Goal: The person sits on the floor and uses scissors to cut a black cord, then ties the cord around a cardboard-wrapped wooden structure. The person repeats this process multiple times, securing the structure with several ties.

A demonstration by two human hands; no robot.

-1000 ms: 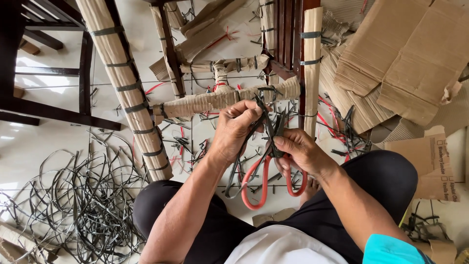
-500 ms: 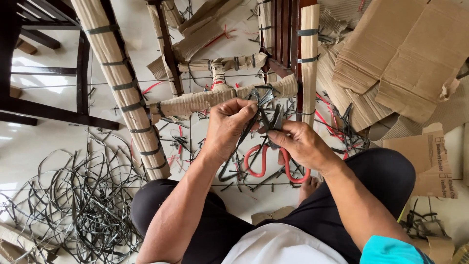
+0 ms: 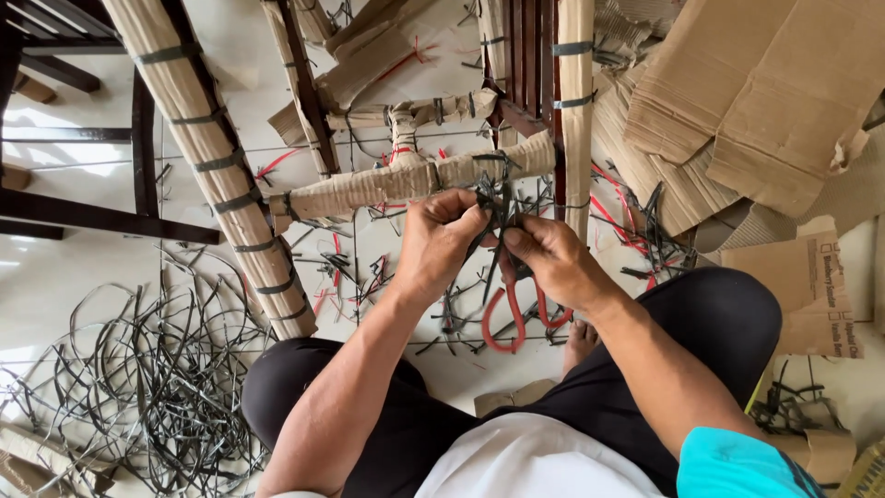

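Left hand (image 3: 441, 242) pinches black strap ends (image 3: 493, 198) at the cardboard-wrapped rail (image 3: 406, 183), fingers closed on them. Right hand (image 3: 553, 263) grip clamped on red-handled scissors (image 3: 516, 309), blades up at the same straps, handles hanging below. Cut strap pile (image 3: 138, 378) on floor, left. Cardboard sheets (image 3: 737, 101) upper right.
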